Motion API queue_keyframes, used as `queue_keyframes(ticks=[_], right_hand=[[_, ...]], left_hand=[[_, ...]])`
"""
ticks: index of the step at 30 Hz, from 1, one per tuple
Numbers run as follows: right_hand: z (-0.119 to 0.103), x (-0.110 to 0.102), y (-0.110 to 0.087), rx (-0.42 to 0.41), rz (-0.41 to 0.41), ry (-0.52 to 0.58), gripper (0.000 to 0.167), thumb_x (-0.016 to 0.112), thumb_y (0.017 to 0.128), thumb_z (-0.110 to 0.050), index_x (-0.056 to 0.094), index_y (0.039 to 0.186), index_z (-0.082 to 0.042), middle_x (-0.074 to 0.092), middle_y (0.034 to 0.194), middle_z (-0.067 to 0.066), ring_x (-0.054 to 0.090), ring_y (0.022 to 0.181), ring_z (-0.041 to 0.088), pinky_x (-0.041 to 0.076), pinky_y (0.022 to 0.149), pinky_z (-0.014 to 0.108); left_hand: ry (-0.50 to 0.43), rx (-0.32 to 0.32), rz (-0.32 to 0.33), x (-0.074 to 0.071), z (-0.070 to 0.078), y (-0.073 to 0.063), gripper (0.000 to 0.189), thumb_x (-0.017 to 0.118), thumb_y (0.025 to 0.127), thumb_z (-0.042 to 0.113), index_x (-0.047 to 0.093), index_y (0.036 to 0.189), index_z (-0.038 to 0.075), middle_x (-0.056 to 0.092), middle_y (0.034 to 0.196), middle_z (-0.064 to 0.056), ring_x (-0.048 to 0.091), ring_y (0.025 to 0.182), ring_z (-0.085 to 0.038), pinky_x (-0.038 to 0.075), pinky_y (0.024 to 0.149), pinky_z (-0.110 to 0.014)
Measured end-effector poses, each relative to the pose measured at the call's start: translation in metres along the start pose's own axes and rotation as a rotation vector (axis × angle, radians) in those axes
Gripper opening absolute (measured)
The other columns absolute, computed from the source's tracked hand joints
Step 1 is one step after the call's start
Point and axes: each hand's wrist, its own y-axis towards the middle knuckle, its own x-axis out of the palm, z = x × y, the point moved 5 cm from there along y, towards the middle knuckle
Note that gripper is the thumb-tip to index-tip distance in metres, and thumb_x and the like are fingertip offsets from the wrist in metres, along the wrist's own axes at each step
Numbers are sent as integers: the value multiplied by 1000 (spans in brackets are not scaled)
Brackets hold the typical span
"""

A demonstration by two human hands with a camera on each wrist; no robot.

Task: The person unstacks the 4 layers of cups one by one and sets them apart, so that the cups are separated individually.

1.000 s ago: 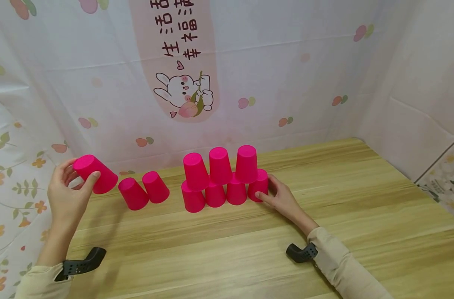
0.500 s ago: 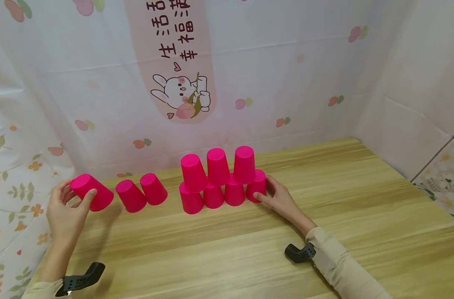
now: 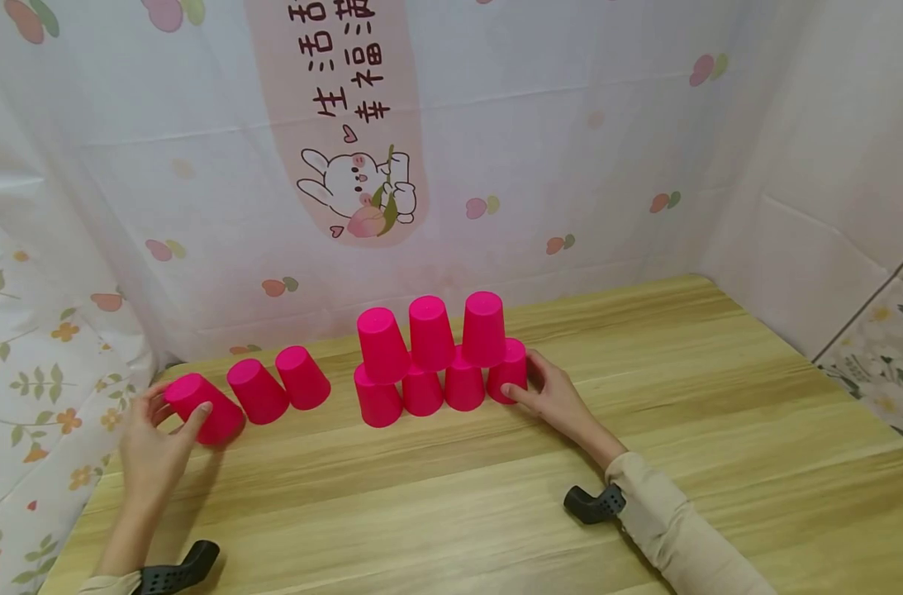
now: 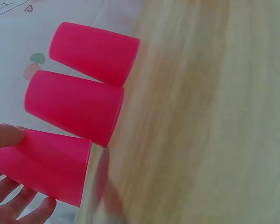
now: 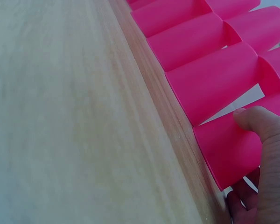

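My left hand grips an upside-down pink cup at the left, thumb across its near side and fingers behind. In the left wrist view that held cup has its rim close over the tabletop, a shadow beneath it. Just right of it two more upside-down pink cups stand side by side. Further right, three cups sit on a bottom row of several cups. My right hand holds the row's rightmost cup, thumb on the near side, fingers curled around its outer side.
The wood-grain table reaches back to a printed white cloth hanging behind the cups. A flowered cloth hangs along the left edge. Each wrist wears a black camera mount.
My left hand has lowered its cup toward the table and then moved it right, closer to the two standing cups. The right hand keeps its hold at the stack's end.
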Motion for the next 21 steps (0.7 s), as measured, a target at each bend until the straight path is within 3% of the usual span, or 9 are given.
queue_keyframes(ticks=[7,13,18,21], right_hand=[[0,0,1,6,4,-16,55,70,82,-9,46,130,2,55,121,21,49,115,36,38,99,47],[-2,0,0,-2,5,-16,55,70,82,-8,46,129,3,55,121,22,50,114,37,38,98,48],[-3,0,0,-1,8,-16,53,70,81,-8,47,128,3,55,120,22,50,114,37,39,98,48],[-3,0,0,-3,8,-17,54,70,81,-8,47,129,3,54,120,22,49,114,38,38,98,49]], left_hand=[[32,-25,-68,9,-3,-3,57,69,82,10,41,131,0,52,121,-17,44,91,3,38,62,1],[31,-14,-81,11,-4,-4,58,69,82,11,39,131,0,52,121,-19,45,91,1,37,62,1],[24,-35,-140,12,-2,-4,64,67,85,17,33,136,-1,48,126,-22,48,105,-24,35,63,1],[19,-40,-134,10,2,-4,65,64,86,22,30,138,0,45,130,-20,43,113,-33,34,72,-5]])
